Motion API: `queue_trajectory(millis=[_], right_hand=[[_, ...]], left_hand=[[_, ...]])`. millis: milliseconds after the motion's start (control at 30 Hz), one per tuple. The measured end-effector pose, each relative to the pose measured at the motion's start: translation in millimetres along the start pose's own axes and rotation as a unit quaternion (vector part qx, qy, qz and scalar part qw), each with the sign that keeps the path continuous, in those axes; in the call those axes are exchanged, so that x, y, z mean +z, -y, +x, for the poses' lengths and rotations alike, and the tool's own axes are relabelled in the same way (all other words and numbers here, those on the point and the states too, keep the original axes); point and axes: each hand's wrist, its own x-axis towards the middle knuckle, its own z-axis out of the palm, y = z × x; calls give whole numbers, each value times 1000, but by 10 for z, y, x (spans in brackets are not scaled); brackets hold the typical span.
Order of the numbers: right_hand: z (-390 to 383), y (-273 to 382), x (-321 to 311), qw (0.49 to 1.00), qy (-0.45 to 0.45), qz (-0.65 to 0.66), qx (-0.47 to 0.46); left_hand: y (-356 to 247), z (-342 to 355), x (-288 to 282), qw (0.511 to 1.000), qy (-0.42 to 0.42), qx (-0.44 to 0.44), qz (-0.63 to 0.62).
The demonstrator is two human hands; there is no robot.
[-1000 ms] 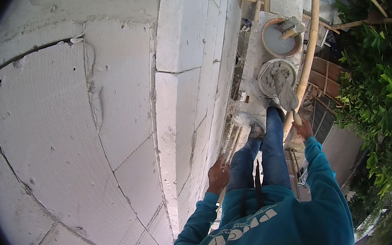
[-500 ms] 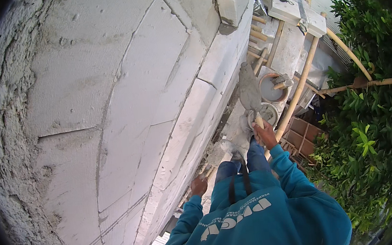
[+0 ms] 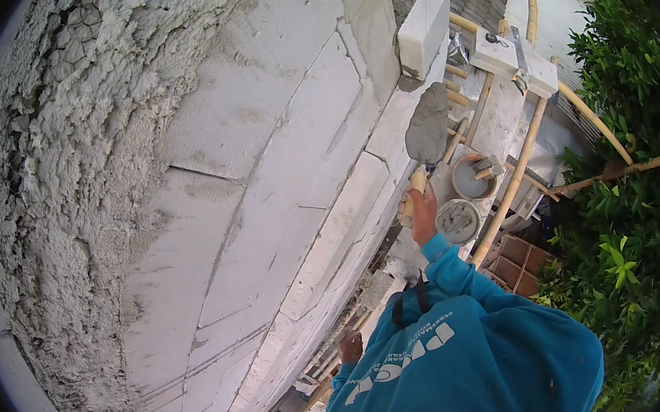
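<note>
My right hand (image 3: 422, 214) is wrapped round the pale wooden handle of a trowel (image 3: 414, 194). Grey mortar (image 3: 428, 125) covers the trowel's broad blade, which is over the top edge of the white block wall (image 3: 338, 209). Just past the blade, a white block (image 3: 426, 33) sits on that edge with mortar under its near end. Lower down, my left hand (image 3: 350, 348) hangs close to the wall with its fingers curled in, and nothing shows in it.
Right of the trowel are a bucket of greyish water (image 3: 472, 177) with a brush across its rim and a bucket of mortar (image 3: 458, 221). Bamboo poles (image 3: 511, 151) run alongside. Beyond, a white block (image 3: 493, 54) carries a tape measure and a metal square. Leafy branches (image 3: 633, 254) crowd the right.
The trowel has swung up and left from above the buckets to the wall's top edge, carrying mortar. My left hand has dropped slightly lower, and the view has shifted.
</note>
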Motion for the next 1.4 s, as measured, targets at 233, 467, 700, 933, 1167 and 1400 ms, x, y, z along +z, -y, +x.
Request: queue_trajectory(millis=[233,467,700,933,1167,1400], right_hand=[[1081,-506,678,927,-211,-279,-137],[1016,-300,965,945,-154,-186,-220],[950,-94,-182,998,-1,-55,-9],[1021,15,-505,977,-24,-198,71],[1239,-33,-351,978,46,-120,167],[2040,-246,-30,985,51,-30,161]], left_hand=[[-203,-167,-169,997,-71,-21,-9],[-114,219,-213,992,-87,28,-85],[-1359,104,-967,983,-136,77,-95],[-2837,-462,-2244,804,-511,305,6],[-3341,-720,-3392,511,-741,389,192],[-3424,-665,-3922,446,-759,393,265]])
